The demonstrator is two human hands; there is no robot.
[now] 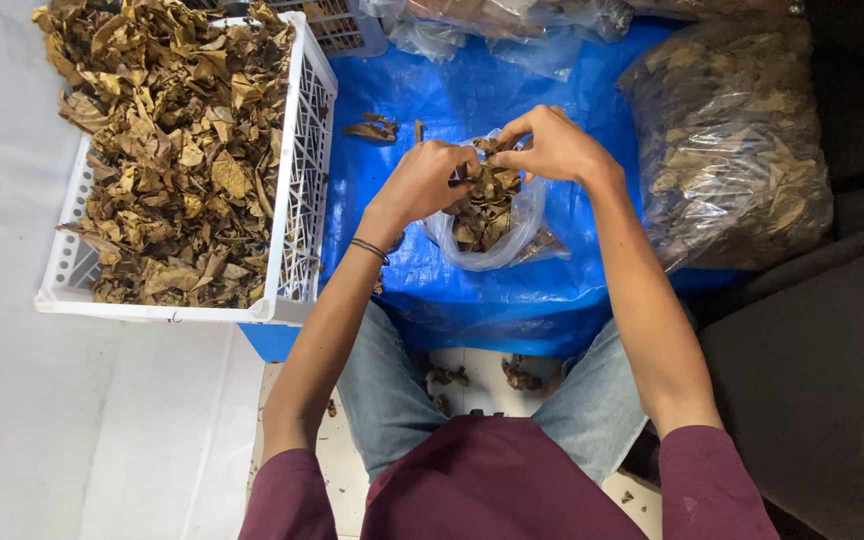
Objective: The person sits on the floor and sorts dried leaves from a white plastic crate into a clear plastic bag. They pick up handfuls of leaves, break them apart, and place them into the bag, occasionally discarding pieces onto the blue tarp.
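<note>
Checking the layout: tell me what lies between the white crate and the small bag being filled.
In the head view, between the white crate and small clear bag: blue tarp, loose leaf scraps, the left hand.

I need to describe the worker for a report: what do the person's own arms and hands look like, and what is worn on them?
Both arms are bare from above the elbow down. Dark maroon sleeves are pushed up on the upper arms. The left hand has a thin dark band around its wrist. The right hand is bare: no glove, ring or watch is visible.

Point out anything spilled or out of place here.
Dry leaf bits lie scattered on the floor between the person's knees, and a few loose leaves sit on the blue tarp beyond the left hand, outside the small bag.
</note>
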